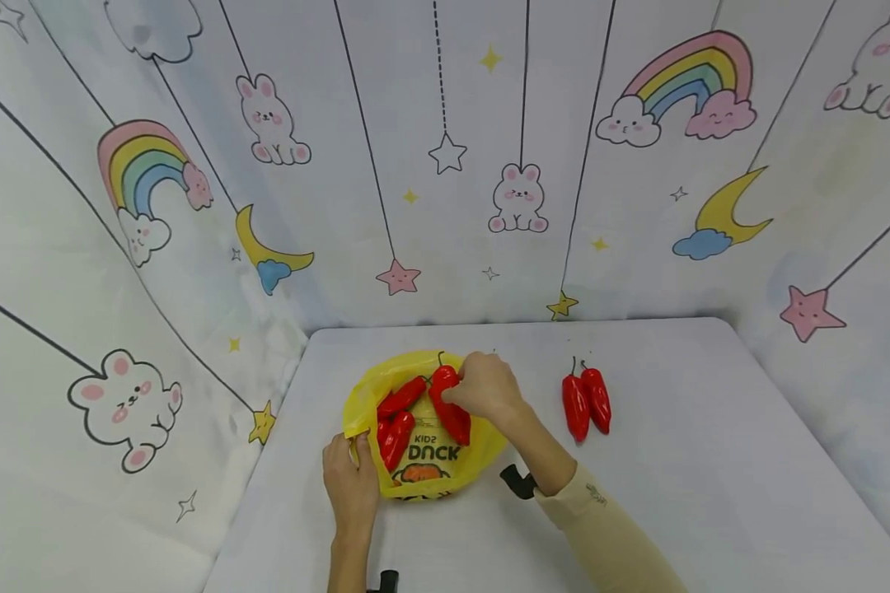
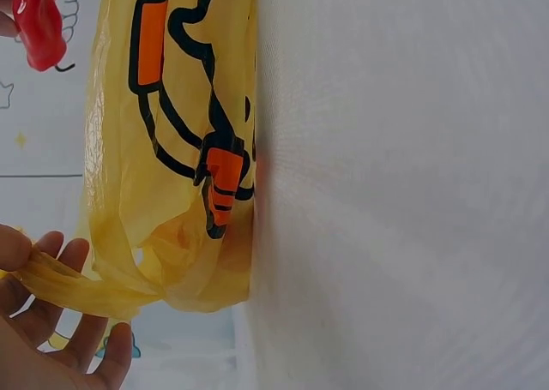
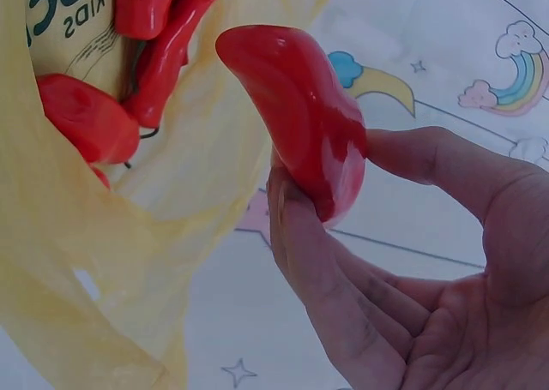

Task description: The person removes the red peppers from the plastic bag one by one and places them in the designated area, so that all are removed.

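Observation:
A yellow plastic bag (image 1: 365, 402) printed with a duck design lies open on the white table. My left hand (image 1: 352, 486) pinches its near left edge; in the left wrist view the thumb and fingers hold a gathered strip of the bag (image 2: 81, 291). Above the bag's mouth, my right hand (image 1: 489, 385) holds a red chili pepper (image 3: 300, 107) between thumb and fingers, apart from the bag's film in the right wrist view. Inside the bag lie several more red peppers (image 1: 396, 441), partly overlapping one another.
Two red peppers, one left (image 1: 575, 408) and one right (image 1: 598, 399), lie side by side on the table (image 1: 682, 461) to the right of the bag. A cloth backdrop (image 1: 452, 239) with rainbows, stars and bunnies stands behind the table and along its sides.

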Tool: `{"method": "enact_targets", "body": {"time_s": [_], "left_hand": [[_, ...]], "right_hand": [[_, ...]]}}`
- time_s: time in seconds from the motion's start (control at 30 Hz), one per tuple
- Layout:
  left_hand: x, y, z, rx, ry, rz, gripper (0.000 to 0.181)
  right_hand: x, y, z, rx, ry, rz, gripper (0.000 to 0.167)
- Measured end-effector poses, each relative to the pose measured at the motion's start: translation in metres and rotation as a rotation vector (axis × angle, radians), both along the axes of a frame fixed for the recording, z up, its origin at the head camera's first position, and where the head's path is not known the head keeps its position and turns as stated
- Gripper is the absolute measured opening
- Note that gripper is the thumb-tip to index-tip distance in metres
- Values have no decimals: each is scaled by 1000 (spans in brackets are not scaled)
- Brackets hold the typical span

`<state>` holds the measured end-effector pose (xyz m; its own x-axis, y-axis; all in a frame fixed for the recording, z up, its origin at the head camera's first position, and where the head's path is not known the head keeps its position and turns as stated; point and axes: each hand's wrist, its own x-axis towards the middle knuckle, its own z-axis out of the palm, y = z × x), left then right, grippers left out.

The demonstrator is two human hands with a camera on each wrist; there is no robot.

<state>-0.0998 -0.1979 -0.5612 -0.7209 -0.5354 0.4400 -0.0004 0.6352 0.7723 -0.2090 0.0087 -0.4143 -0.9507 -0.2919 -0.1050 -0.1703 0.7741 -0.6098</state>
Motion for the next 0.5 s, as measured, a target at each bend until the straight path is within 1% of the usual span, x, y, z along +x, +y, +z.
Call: {"method": "enact_targets", "body": {"time_s": [0.13, 0.5], "left_hand": [[0, 0, -1, -5, 4, -6, 12], [0, 0, -2, 0, 14, -11, 11]], "right_hand": [[-2, 5, -1, -18, -11, -10, 33], [-4, 17, -3, -16, -17, -46, 20]]}}
